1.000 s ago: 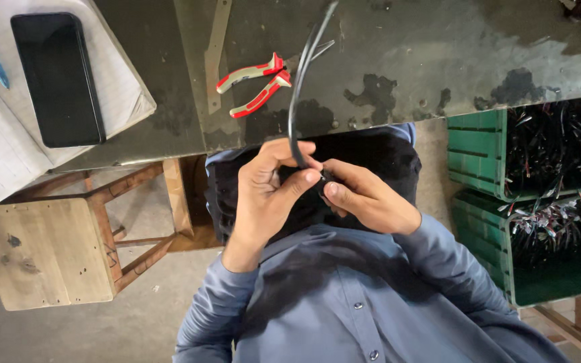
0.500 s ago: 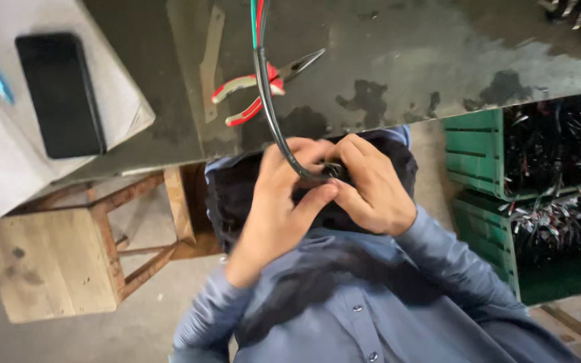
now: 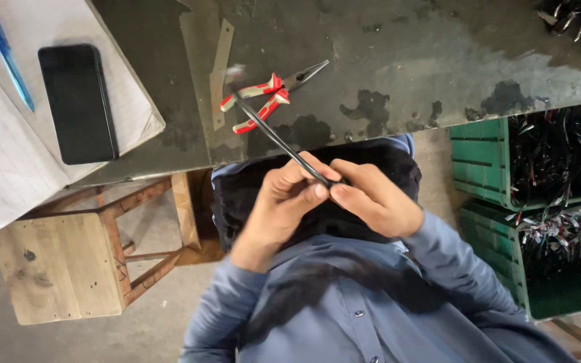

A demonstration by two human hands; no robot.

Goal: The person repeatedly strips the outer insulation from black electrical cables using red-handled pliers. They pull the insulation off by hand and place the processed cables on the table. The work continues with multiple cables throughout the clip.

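My left hand (image 3: 284, 202) and my right hand (image 3: 371, 198) meet over my lap and pinch one end of a black cable (image 3: 274, 134). The cable runs straight up and to the left from my fingers, its blurred far end over the dark workbench (image 3: 405, 60). Red-handled pliers (image 3: 270, 97) lie on the bench just beyond the cable. My blue sleeves and shirt fill the lower frame.
A black phone (image 3: 79, 101) and a blue pen (image 3: 8, 60) rest on a white notebook (image 3: 8, 154) at the left. A wooden stool (image 3: 62, 269) stands below it. Two green crates (image 3: 485, 168) with several cable pieces sit at the right. A metal ruler (image 3: 220, 67) lies on the bench.
The cable has swung from near upright to slanting left, and its free end now lies lower over the bench. My hands stayed together on its end.
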